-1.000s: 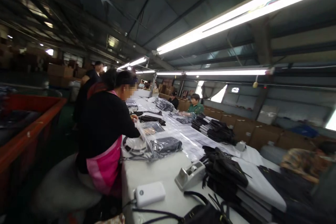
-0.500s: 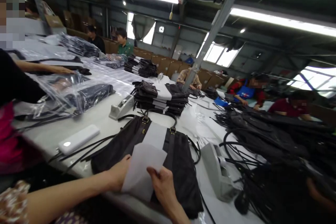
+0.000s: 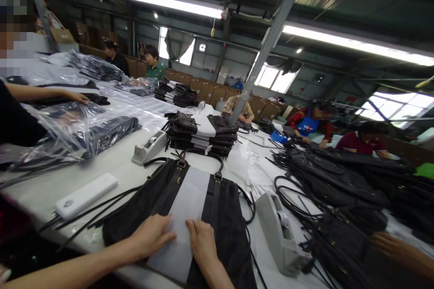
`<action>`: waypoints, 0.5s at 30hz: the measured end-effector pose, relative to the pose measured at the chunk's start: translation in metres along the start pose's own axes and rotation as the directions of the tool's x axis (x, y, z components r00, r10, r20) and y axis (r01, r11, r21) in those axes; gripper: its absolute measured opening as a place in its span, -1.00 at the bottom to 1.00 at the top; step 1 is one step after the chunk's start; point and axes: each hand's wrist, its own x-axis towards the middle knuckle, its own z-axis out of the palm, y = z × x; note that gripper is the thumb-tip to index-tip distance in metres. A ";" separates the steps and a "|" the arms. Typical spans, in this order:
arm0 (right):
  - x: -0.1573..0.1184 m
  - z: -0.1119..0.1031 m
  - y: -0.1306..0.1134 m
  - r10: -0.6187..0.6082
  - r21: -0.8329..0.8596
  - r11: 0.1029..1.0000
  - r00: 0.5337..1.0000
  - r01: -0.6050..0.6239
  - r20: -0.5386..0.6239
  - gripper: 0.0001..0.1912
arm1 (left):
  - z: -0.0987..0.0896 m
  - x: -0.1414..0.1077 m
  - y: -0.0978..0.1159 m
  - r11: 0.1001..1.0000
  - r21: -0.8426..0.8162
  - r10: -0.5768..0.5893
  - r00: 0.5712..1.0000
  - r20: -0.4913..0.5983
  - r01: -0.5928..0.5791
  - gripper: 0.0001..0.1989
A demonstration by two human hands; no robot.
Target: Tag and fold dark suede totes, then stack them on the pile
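A dark handbag point(image 3: 224, 221) lies flat in front of me, its two handles pointing away. A white paper strip point(image 3: 190, 189) runs down its middle, from the handle side to the near edge. My left hand point(image 3: 152, 235) rests on the strip's left side, thumb apart from the fingers. On the strip's right side my right hand point(image 3: 203, 239) presses with its fingertips, fingers bent a little. Both hands are open and touch the paper; whether any paper is pinched under the right fingertips is hidden.
Grey tape dispensers stand at right point(image 3: 281, 235) and farther left point(image 3: 149, 146). A white oblong device point(image 3: 86, 196) lies left. Behind the bag is a stack of banded bags point(image 3: 201, 133); dark bags point(image 3: 332, 176) pile up at right. Co-workers sit around, one's hands near plastic-wrapped bags point(image 3: 101, 135).
The loose raised end of the paper has been laid down flat along the bag. My right hand has let go of its edge, and both hands now lie on the strip.
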 end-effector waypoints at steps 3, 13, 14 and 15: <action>0.004 0.001 -0.001 0.080 -0.012 0.997 0.997 -0.079 0.022 -0.63 | 0.015 0.012 0.000 0.995 0.050 -0.078 0.988 -0.131 0.086 -0.77; 0.011 0.008 0.004 0.198 -0.035 0.979 0.980 -0.199 -0.023 -0.60 | 0.017 0.039 -0.006 0.970 0.117 -0.198 0.974 -0.111 0.211 -0.75; 0.012 0.008 0.005 0.207 -0.049 0.977 0.978 -0.208 -0.027 -0.60 | 0.016 0.041 -0.007 0.968 0.121 -0.210 0.973 -0.099 0.221 -0.74; 0.012 0.008 0.005 0.217 -0.063 0.974 0.976 -0.218 -0.030 -0.59 | 0.016 0.043 -0.006 0.964 0.127 -0.222 0.971 -0.088 0.232 -0.73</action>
